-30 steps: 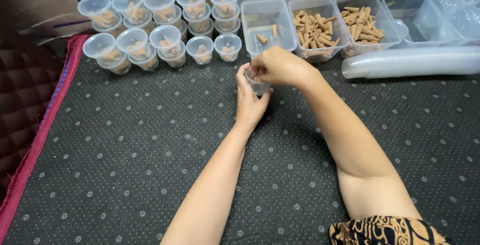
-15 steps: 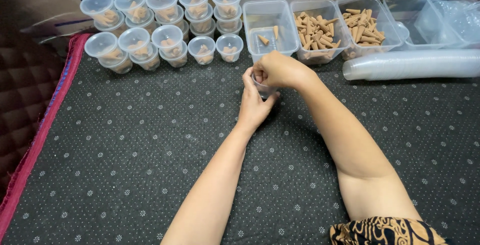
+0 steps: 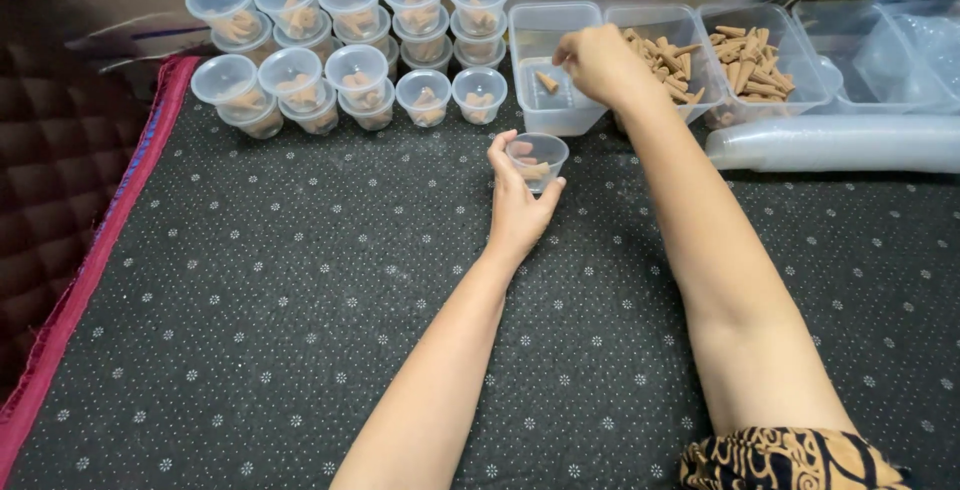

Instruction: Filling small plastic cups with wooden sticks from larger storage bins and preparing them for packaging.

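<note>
**Small cup held on the dotted mat, other hand over the cone tubs**

A small clear plastic cup [image 3: 537,159] stands on the dark dotted mat [image 3: 250,330], toward the mat's far edge and about midway between its left and right edges. A few tan cones lie in it. The left hand [image 3: 520,205] is clamped on it, thumb on the left of the rim and fingers wrapped round the near right side.

Just beyond it, the right hand [image 3: 598,62] hangs over a clear rectangular tub [image 3: 548,110] at the far edge, fingers bunched together and pointing down; whether they pinch anything I cannot tell. One loose cone [image 3: 547,81] lies on that tub's floor.

To the right along the far edge sit two more tubs of cones [image 3: 745,60], then a long sleeve of stacked lids [image 3: 840,143] lying on its side. Toward the far left corner are filled lidded cups [image 3: 345,45], some stacked in twos. A red border [image 3: 95,260] runs down the mat's left edge.
</note>
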